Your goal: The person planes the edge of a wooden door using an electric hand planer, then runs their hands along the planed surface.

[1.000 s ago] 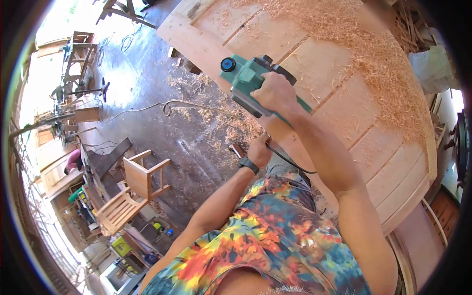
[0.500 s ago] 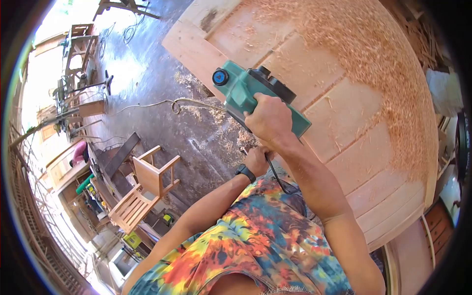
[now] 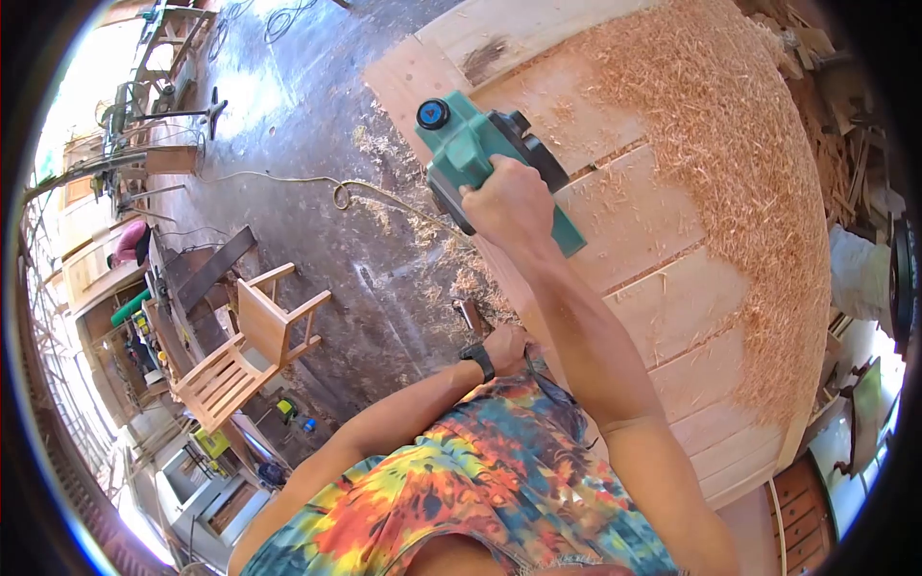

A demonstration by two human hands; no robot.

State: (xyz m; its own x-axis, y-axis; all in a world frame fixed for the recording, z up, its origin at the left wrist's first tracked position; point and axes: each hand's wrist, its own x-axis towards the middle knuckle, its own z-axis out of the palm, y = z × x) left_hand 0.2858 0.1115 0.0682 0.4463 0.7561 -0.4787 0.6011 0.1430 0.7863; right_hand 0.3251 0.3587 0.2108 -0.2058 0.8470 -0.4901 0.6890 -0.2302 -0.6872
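Shifted toward the far left end of the wooden panel (image 3: 629,226) since one second earlier, the green power planer (image 3: 459,149) has travelled with the right hand (image 3: 509,200). Nearest the viewer is a worker's tie-dyed shirt (image 3: 451,470) in red, yellow and blue. Just beyond its hem, the left hand (image 3: 506,348), a dark watch (image 3: 477,363) at its wrist, is bent close to the waist beside a black cord (image 3: 550,381); whether its fingers are closed on the cord cannot be told. Farther on, the right arm reaches over the panel, its fingers wrapped firmly around the planer's handle. The planer lies over the panel's left margin, its blue-centred knob (image 3: 433,114) pointing to the far left; contact between its sole and the wood is hidden. Grooves cross the panel, and curled shavings (image 3: 715,144) cover its right side thickly. To the left, on the dark floor (image 3: 384,307), stand a slatted wooden chair (image 3: 261,324) and, beyond it, a looped pale cable (image 3: 288,180). More shavings are scattered along the panel's left edge. At far left, a person in pink (image 3: 130,242) bends beside pale boards.
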